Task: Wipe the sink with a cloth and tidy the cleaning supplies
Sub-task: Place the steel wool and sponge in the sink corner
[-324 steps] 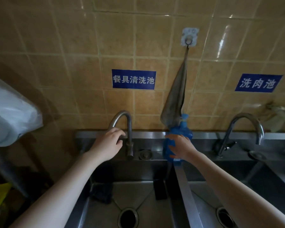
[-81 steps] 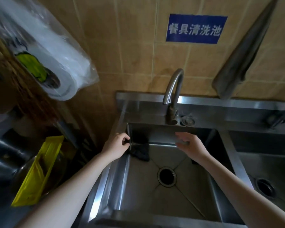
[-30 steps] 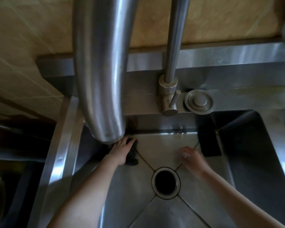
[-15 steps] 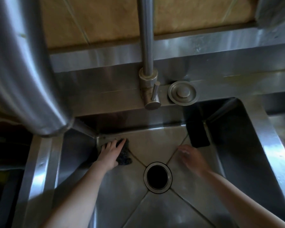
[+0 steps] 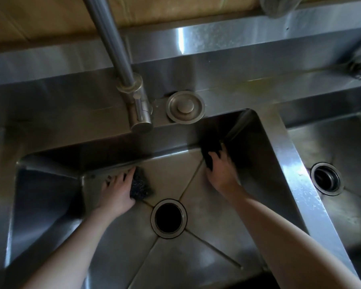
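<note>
I look down into the left steel sink basin [image 5: 104, 243]. My left hand [image 5: 117, 190] lies palm down at the back left of the basin floor. Its fairly straight fingers rest on the left edge of a dark scouring pad [image 5: 141, 185]. My right hand [image 5: 223, 173] reaches into the back right corner, and its fingers close on the lower end of a black sponge [image 5: 210, 150] that leans against the basin wall. A grey cloth [image 5: 277, 7] hangs at the top right, only its tip in view.
The drain hole [image 5: 168, 218] sits between my forearms. The faucet [image 5: 133, 101] rises from the back ledge beside a round steel cap [image 5: 185, 107]. A steel divider [image 5: 288, 163] separates a second basin with its own drain [image 5: 326, 178] on the right.
My right hand has moved from the basin floor near the drain up into the back right corner and onto the black sponge. My left hand stays on the scouring pad.
</note>
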{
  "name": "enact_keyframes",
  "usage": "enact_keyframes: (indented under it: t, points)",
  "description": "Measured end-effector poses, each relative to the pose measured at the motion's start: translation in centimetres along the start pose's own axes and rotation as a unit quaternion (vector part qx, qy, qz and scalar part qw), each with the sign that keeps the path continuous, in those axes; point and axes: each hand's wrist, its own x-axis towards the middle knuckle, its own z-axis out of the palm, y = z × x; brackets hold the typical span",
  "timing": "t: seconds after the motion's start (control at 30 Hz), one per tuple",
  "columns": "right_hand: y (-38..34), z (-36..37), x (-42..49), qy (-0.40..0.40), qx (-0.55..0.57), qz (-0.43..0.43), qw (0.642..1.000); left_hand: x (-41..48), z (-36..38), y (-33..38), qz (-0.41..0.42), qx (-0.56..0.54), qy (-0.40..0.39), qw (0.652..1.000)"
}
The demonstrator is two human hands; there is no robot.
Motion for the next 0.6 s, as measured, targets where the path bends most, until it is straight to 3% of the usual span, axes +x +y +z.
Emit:
enact_keyframes:
  t: [0.6]
  points:
    - [-0.3, 0.9, 0.9, -0.013, 0.003, 0.059, 0.998, -1.1, -0.6, 0.0, -0.015, -0.023, 0.011, 1.0]
